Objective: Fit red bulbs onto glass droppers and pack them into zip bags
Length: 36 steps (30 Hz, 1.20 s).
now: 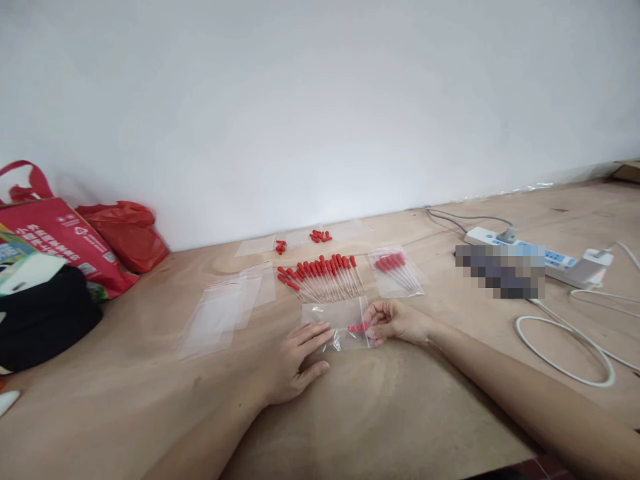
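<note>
A clear zip-lock bag (345, 341) lies flat on the wooden table in front of me. My left hand (300, 353) rests on its left part with fingers stretched out, pressing the plastic. At the bag's right end my right hand (393, 321) pinches a dropper with a red rubber bulb (356, 328); the red part shows at the bag's opening, and its thin tube cannot be made out. Just beyond the bag, several droppers with red bulbs (325, 270) lie in a fanned row, tubes toward me. Right of them, a filled bag (400, 273) holds several more droppers.
Flat clear bags (215, 320) overlap at left. Loose red bulbs (320, 236) sit on bags near the wall. A power strip (550, 257), a white cable (565, 380) and a blurred dark object (500, 271) lie right. Red bags (125, 233) and a black item (50, 320) stand left.
</note>
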Tool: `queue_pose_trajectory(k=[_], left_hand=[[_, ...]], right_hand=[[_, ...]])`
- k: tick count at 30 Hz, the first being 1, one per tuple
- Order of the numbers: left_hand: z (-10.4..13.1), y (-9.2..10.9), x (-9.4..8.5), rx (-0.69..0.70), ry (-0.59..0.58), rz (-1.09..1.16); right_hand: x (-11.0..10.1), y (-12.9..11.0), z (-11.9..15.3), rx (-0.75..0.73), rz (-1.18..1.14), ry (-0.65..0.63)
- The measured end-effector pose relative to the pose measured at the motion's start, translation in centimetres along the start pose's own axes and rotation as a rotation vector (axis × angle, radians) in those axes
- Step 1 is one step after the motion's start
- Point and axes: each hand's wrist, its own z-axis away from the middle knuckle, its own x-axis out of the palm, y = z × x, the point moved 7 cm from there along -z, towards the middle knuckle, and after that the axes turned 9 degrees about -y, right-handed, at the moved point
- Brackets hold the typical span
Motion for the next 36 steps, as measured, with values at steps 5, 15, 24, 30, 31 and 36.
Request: queue_pose_trajectory(k=[5,15,24,30,31,36], left_hand=[[0.0,0.8,-0.1,0.083,0.055,0.025],[-0.5,0.9,0.1,0.125,0.136,0.004],[-0.5,0.2,0.6,0.076,0.073,0.025],[-0.5,0.2,0.7,0.060,0.023,0.045],[-0.5,0.2,0.7,0.056,0.009,0.047],[-0.6,0.1,0.9,0.033,-0.069,0.051]], right_hand=[[0.0,-0.4,0.1,-0.001,0.103,0.004],[-0.3,-0.7,0.1,-0.045,0.144,0.005],[-0.4,-1.1,0.0,-0.060,0.457,0.057],[-5.1,-5.9,-1.8,-0.009,0.991,0.585],[-5.5,-6.9,-2.4,0.026,1.099,0.664],[-6.6,-8.7,-6.4,0.140,1.161,0.760]])
